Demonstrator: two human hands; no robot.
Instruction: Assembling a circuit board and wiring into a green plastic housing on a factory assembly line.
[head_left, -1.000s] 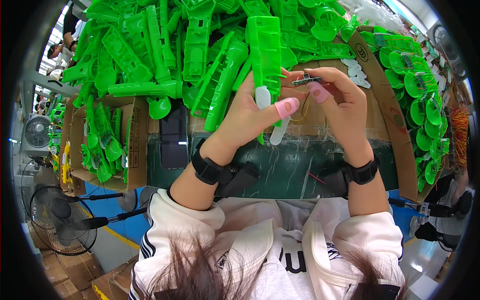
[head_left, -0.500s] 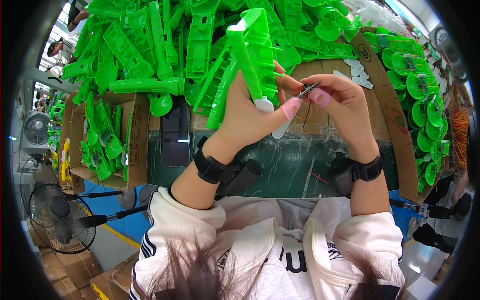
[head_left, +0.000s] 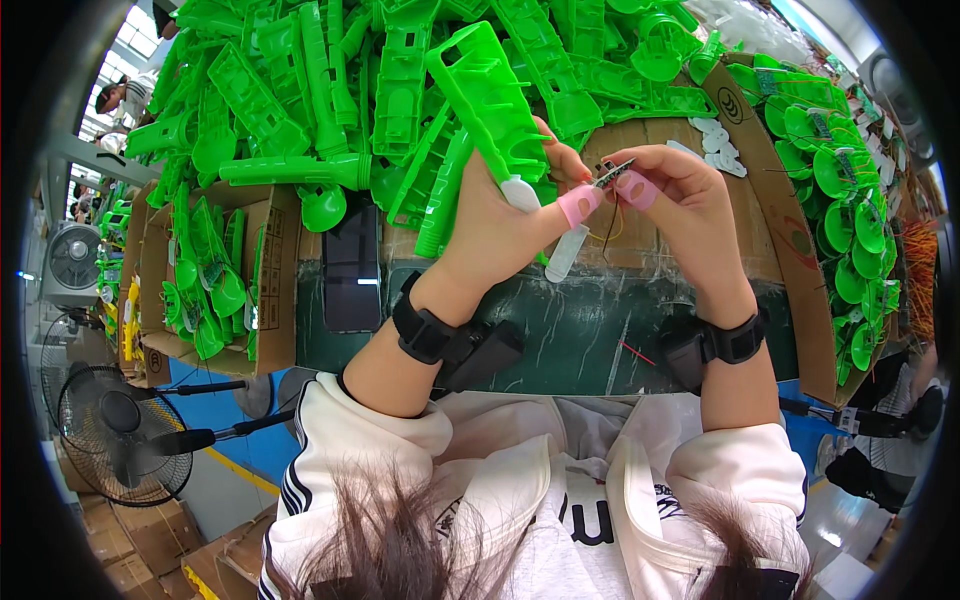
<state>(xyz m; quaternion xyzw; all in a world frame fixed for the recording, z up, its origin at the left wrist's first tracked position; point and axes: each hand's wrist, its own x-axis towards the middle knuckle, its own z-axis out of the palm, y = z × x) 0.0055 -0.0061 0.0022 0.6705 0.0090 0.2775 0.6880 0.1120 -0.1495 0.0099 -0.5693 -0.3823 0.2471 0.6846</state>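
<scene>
I've got the left hand [head_left: 505,222] clamped round a green housing [head_left: 486,95] at twelve o'clock, the right hand [head_left: 688,205] pinching a circuit board [head_left: 616,175] at one, hands nearly together, step apparently handling board and wires [head_left: 614,225], next needing a steady pinch.

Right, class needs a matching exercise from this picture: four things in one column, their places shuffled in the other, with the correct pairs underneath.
Things
1. Green casing
2. Small circuit board
3. Dark phone
4. Cluster of white pieces

Places
A. Lying flat on the table, to the left of the left forearm
B. Pinched at the fingertips of the right hand
C. Just left of the right-hand cardboard box
D. Held up in the left hand

Pairs: 1-D, 2-B, 3-A, 4-C
</scene>
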